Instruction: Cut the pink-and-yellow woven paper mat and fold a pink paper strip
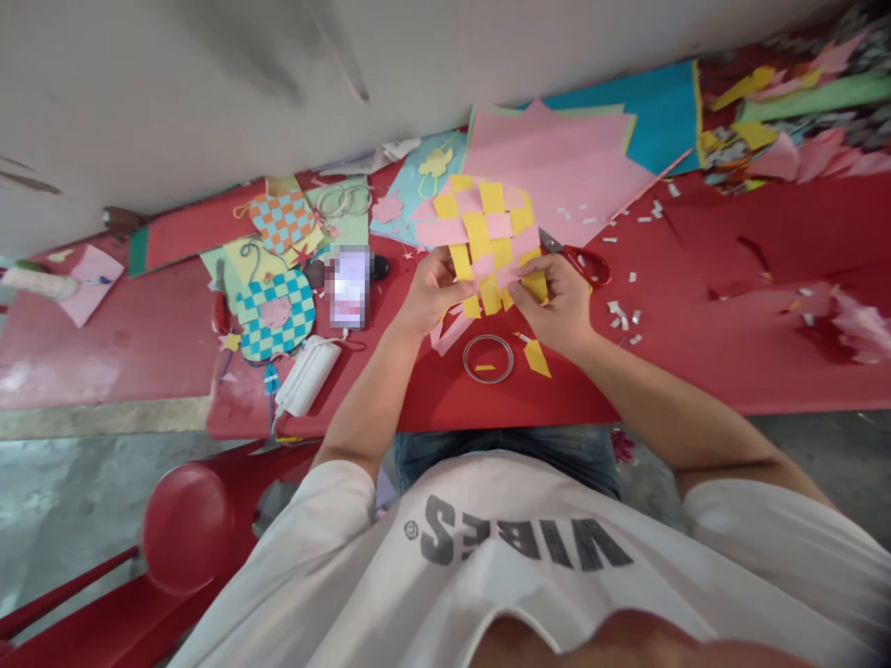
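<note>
Between my hands, above the red table, is a woven sheet of yellow and pink paper strips with uneven ends. My left hand grips its lower left edge, thumb in front. At the lower right, my right hand pinches the strips between thumb and fingers. Red-handled scissors lie just beyond my right hand, partly hidden. Below the weave rests a thin ring, and beside it a yellow paper scrap. A pink paper strip lies near my left wrist.
To the left lie a blue-and-green woven piece, an orange woven piece, a phone and a white power bank. Pink sheets spread at the back. Paper scraps pile up at the far right. A red chair stands lower left.
</note>
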`<move>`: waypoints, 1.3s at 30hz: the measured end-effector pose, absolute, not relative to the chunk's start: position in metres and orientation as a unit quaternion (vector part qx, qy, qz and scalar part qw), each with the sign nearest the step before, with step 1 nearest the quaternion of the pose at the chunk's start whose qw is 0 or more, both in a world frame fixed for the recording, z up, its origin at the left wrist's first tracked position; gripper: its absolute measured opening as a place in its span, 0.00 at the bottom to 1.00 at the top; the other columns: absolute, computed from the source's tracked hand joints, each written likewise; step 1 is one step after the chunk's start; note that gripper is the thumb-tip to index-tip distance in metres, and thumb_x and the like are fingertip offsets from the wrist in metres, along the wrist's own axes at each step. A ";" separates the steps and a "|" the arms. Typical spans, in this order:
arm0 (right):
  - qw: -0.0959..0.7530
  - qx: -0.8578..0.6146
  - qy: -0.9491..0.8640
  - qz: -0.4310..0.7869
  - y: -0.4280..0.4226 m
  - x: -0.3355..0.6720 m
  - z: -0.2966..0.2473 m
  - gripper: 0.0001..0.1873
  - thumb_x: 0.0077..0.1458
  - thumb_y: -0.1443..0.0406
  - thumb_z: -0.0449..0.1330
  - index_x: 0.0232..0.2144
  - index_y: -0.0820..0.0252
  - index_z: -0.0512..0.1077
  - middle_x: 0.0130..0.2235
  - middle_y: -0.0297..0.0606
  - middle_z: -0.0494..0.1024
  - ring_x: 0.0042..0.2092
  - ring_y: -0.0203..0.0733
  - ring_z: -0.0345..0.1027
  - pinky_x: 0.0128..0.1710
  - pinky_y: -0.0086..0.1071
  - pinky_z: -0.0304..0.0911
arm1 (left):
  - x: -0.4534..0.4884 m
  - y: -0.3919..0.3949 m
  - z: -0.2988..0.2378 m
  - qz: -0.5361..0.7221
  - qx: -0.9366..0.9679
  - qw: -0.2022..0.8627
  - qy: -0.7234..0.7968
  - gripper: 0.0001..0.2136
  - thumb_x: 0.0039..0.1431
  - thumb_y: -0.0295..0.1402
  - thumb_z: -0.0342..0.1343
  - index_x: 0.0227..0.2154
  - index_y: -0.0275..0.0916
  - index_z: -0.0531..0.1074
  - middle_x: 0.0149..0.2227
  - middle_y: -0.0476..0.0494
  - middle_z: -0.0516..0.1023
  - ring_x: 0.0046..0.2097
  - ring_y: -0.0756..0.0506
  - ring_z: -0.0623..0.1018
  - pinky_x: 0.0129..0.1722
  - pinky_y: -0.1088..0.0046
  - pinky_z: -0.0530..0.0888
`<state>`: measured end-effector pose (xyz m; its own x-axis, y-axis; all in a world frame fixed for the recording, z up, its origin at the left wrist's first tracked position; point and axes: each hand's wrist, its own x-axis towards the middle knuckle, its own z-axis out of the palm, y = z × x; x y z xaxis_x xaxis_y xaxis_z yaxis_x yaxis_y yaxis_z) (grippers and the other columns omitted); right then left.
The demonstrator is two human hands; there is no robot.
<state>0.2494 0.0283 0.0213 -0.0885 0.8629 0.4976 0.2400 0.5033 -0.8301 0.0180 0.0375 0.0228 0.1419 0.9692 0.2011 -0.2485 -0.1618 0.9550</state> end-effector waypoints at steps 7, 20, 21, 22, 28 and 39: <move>0.552 -0.393 -0.682 0.276 0.027 0.249 0.023 0.11 0.63 0.59 0.69 0.44 0.52 0.74 0.38 0.37 0.80 0.35 0.44 0.76 0.37 0.44 0.74 | 0.029 0.030 0.025 0.536 0.535 0.541 0.365 0.32 0.50 0.48 0.80 0.55 0.46 0.75 0.54 0.41 0.84 0.52 0.35 0.87 0.50 0.55 0.83; 0.506 -0.359 -0.589 0.518 0.033 0.244 0.012 0.41 0.45 0.43 0.82 0.55 0.49 0.74 0.46 0.41 0.87 0.42 0.53 0.85 0.41 0.48 0.85 | 0.035 0.027 0.022 0.543 0.560 0.427 0.457 0.28 0.55 0.49 0.74 0.53 0.44 0.72 0.46 0.42 0.80 0.47 0.38 0.83 0.50 0.54 0.80; 0.487 -0.359 -0.594 0.530 0.033 0.244 0.013 0.36 0.46 0.43 0.81 0.51 0.51 0.78 0.44 0.41 0.87 0.42 0.54 0.85 0.42 0.49 0.85 | 0.036 0.026 0.022 0.544 0.566 0.416 0.459 0.27 0.55 0.49 0.74 0.51 0.43 0.72 0.46 0.42 0.80 0.46 0.39 0.83 0.48 0.55 0.80; 0.469 -0.360 -0.599 0.540 0.032 0.245 0.013 0.32 0.48 0.43 0.81 0.48 0.52 0.80 0.42 0.41 0.88 0.42 0.54 0.85 0.43 0.49 0.85 | 0.037 0.026 0.022 0.546 0.573 0.403 0.459 0.26 0.56 0.49 0.73 0.50 0.43 0.72 0.45 0.43 0.80 0.44 0.40 0.83 0.46 0.57 0.80; 0.452 -0.380 -0.625 0.510 0.030 0.245 0.018 0.18 0.53 0.49 0.78 0.36 0.54 0.84 0.35 0.38 0.88 0.37 0.53 0.84 0.41 0.49 0.85 | 0.038 0.022 0.029 0.517 0.625 0.354 0.466 0.22 0.59 0.46 0.72 0.50 0.43 0.74 0.45 0.43 0.83 0.43 0.42 0.84 0.44 0.61 0.82; 0.520 -0.390 -0.646 0.400 0.030 0.247 0.019 0.14 0.57 0.53 0.76 0.37 0.55 0.82 0.36 0.39 0.87 0.36 0.52 0.84 0.38 0.48 0.83 | 0.023 0.028 0.034 0.472 0.651 0.385 0.453 0.27 0.58 0.50 0.72 0.55 0.43 0.74 0.53 0.38 0.83 0.55 0.35 0.85 0.56 0.48 0.82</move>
<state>0.2468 0.0301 0.0188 -0.1549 0.9198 0.3605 0.0888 0.3764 -0.9222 0.0234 0.0280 0.0345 0.1447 0.9529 0.2664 0.2260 -0.2940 0.9287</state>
